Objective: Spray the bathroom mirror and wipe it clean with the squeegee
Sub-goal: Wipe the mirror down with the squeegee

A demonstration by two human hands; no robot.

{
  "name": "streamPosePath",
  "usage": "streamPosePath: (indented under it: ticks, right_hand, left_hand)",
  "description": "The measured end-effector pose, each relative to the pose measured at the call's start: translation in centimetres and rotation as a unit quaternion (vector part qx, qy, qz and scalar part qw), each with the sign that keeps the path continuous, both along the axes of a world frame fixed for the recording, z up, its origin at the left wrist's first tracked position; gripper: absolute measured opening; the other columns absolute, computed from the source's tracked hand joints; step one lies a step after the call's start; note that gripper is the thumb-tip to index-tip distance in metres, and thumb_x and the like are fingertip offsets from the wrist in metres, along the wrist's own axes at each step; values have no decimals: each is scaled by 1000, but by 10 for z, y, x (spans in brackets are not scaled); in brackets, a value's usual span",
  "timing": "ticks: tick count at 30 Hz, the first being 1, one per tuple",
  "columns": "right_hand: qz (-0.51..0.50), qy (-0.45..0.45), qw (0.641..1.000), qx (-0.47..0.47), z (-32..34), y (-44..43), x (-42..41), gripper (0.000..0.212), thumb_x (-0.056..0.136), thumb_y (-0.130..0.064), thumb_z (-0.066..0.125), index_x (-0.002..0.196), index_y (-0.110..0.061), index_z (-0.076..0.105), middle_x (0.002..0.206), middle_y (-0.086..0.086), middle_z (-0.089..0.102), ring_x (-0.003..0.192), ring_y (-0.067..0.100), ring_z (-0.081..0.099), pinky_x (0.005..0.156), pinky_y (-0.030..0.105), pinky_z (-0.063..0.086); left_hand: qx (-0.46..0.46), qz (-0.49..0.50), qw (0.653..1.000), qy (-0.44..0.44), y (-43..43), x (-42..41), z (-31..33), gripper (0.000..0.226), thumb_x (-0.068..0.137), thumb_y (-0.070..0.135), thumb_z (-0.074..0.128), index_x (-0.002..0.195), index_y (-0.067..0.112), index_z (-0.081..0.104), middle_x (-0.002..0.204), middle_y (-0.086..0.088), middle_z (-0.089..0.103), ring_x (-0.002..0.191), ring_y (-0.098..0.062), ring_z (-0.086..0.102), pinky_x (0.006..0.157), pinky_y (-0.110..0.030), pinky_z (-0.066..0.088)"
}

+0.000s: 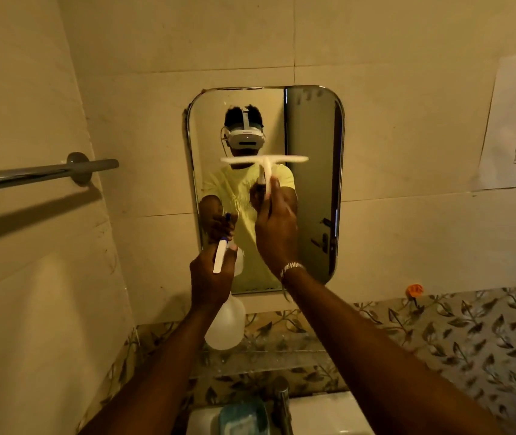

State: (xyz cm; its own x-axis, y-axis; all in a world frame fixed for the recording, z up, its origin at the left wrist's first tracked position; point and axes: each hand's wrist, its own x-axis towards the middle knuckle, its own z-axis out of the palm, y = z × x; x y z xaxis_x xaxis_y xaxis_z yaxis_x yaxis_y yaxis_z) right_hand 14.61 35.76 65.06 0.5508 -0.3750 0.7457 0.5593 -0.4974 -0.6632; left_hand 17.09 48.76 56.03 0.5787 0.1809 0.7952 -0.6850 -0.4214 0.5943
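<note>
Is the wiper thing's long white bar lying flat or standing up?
Flat. The squeegee blade runs level across the mirror, its handle pointing down into the right hand.

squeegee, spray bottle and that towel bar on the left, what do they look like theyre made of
Squeegee: looks like cream plastic, matte, blade and handle in one pale colour; the blade edge is too blurred to tell.
Spray bottle: translucent whitish plastic, milky body, with a white trigger.
Towel bar: probably polished metal, chrome-like, with bright streaks along its length.
</note>
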Motion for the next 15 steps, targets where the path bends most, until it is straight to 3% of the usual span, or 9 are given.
streamPosePath:
  ticks: [3, 4, 6, 8, 10, 12, 13, 15]
  right_hand:
    - [0, 50, 999, 1, -85, -12, -10, 51, 110, -25, 38, 159, -31, 29, 122, 10, 69, 87, 19, 68, 74, 37, 63]
    - [-3, 66, 998, -3, -114, -16, -13, 51, 109, -26, 38, 159, -32, 29, 122, 11, 69, 88, 17, 68, 78, 36, 63]
    - [-9, 108, 994, -4, -171, -21, -23, 52, 108, -28, 39, 159, -36, 29, 110, 7, 71, 75, 0, 59, 68, 18, 56]
    - [-7, 167, 986, 15, -223, -24, -36, 52, 107, -29, 39, 157, -38, 31, 103, -6, 67, 71, -3, 56, 59, 9, 49]
    - [0, 242, 969, 52, -261, -29, -53, 50, 106, -34, 42, 156, -36, 35, 114, -7, 65, 90, -1, 61, 74, 15, 54]
    - [8, 287, 951, 112, -278, -30, -69, 48, 103, -44, 46, 151, -38, 43, 134, -2, 64, 119, 18, 62, 101, 38, 55]
    - [13, 286, 949, 129, -278, -29, -74, 48, 102, -48, 45, 149, -41, 45, 140, -2, 63, 126, 21, 59, 107, 42, 51]
    - [16, 255, 958, 129, -261, -21, -81, 48, 100, -50, 41, 148, -43, 45, 139, -3, 64, 124, 19, 61, 104, 42, 53]
  left_hand:
    - [0, -6, 1000, 5, -1, -3, -2, 8, 96, 34, 64, 93, 27, 65, 74, 18, 62, 76, 4, 64, 57, -15, 53]
    - [3, -7, 1000, 4, -2, -5, -3, 7, 96, 35, 64, 95, 28, 64, 75, 21, 62, 77, 6, 64, 58, -12, 52]
    - [5, -6, 1000, 9, -2, -7, -7, 7, 96, 35, 65, 94, 28, 63, 76, 22, 61, 78, 6, 64, 57, -9, 50]
    - [3, -1, 1000, 20, -1, -8, -13, 10, 96, 35, 66, 91, 27, 63, 73, 18, 61, 76, 1, 65, 57, -15, 52]
    - [5, 3, 999, 32, 0, -10, -18, 10, 95, 36, 65, 91, 26, 63, 73, 15, 62, 75, -1, 65, 57, -18, 52]
    - [2, -3, 999, 41, 1, -12, -24, 13, 95, 36, 65, 92, 24, 65, 74, 12, 63, 76, -2, 65, 57, -16, 52]
    - [-1, -5, 999, 43, 2, -13, -27, 15, 95, 36, 65, 93, 22, 66, 75, 11, 64, 77, -1, 65, 57, -14, 52]
    - [-7, 2, 999, 47, 5, -14, -30, 17, 95, 37, 64, 94, 19, 68, 76, 8, 65, 75, -3, 66, 58, -13, 52]
